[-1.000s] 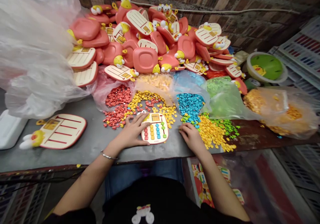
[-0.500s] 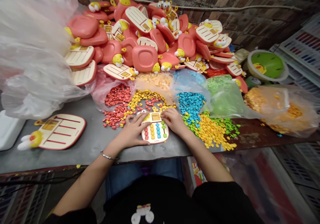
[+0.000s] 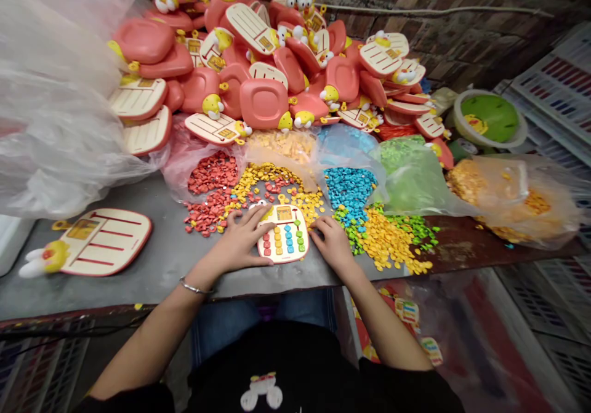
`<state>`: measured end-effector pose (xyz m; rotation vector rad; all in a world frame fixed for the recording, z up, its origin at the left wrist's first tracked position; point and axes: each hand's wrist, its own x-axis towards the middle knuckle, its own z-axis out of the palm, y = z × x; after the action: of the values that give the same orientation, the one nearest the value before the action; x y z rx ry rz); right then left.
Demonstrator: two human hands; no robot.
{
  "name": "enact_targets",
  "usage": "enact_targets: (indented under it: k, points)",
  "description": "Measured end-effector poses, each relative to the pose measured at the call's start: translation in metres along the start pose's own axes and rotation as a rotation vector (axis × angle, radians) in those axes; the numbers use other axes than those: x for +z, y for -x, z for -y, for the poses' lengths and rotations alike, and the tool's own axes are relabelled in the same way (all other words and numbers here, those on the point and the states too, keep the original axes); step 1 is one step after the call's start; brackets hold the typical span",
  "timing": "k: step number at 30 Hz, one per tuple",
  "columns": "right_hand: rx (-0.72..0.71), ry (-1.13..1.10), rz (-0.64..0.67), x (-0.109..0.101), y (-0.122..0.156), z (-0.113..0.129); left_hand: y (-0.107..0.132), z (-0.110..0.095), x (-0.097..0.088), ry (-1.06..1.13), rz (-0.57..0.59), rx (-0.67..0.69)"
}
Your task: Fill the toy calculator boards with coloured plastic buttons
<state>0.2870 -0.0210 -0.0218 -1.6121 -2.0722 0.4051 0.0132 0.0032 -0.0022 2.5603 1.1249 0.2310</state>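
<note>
A cream toy board [image 3: 283, 236] with a chick head lies flat on the table in front of me. Its slots hold short columns of red, yellow, blue and green pieces. My left hand [image 3: 240, 240] holds the board's left side, fingers over the upper part and thumb along the bottom edge. Just off the right edge is my right hand [image 3: 331, 242], its fingers loosely curled with thumb and forefinger apart. No piece shows in it. The topmost green piece [image 3: 297, 223] sits high in the right slot. Another board [image 3: 113, 240] without pieces lies at the left.
Behind the board spill red pieces [image 3: 212, 176], yellow pieces [image 3: 265, 173] and blue pieces [image 3: 351, 188] from plastic bags. More yellow pieces [image 3: 392, 240] lie at right beside green ones. A heap of boards [image 3: 263, 102] stands against the brick wall. A green-filled bucket [image 3: 492, 117] is at the far right.
My right hand has drawn back from the green slot to the lower right, its fingertips now off the board. The left hand keeps its hold. The whole view has shifted slightly.
</note>
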Motion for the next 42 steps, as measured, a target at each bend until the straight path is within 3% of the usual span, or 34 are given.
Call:
enact_targets:
  k: [5,10,15,22,27,35,42]
  points:
    - [0.05,-0.12,-0.026,-0.007,0.005,0.002,0.0,0.0,0.001,-0.002,0.002,-0.002]
    - [0.163,-0.307,0.064,-0.017,0.013,-0.001,0.0,-0.001,0.0,-0.017,0.006,0.004]
    - [0.142,-0.291,0.039,-0.021,0.015,-0.004,-0.001,-0.002,-0.003,-0.012,0.018,-0.003]
    - [0.19,-0.463,0.047,-0.027,0.019,0.002,0.0,0.0,0.0,-0.036,0.008,0.009]
    - [0.184,-0.353,0.134,-0.025,0.032,0.003,0.0,0.001,0.0,-0.037,0.004,0.014]
    - [0.037,-0.044,-0.141,-0.005,0.053,0.001,-0.001,0.001,0.0,-0.043,0.001,0.018]
    - [-0.06,-0.027,-0.143,-0.003,0.06,0.001,0.0,0.001,0.001,-0.053,-0.012,0.033]
